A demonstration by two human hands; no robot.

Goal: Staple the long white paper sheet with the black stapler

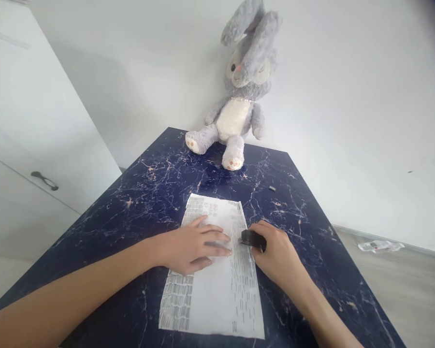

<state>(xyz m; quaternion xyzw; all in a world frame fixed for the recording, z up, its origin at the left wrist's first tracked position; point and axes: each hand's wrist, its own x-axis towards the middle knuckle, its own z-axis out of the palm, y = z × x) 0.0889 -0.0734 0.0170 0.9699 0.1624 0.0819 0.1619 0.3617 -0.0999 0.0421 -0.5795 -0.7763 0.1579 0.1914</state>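
A white sheet of paper (213, 299) lies lengthwise in front of me. Dense rows of short dark marks that look like staples run down its left side, with looser ones on the right. Spread flat across the paper's middle, my left hand (194, 246) presses on it with fingers apart. My right hand (275, 249) is wrapped round a black stapler (253, 239), whose front end reaches over the paper's right edge. The stapler's rear part is hidden inside the hand, and whether its jaws are pressed together I cannot tell.
The dark blue marbled table (137, 203) carries a grey plush rabbit (235, 116) at its far end, against the white wall. A small dark piece (271, 188) lies right of the paper. A white cabinet (32, 121) stands left; a clear plastic package (380, 246) is on the floor.
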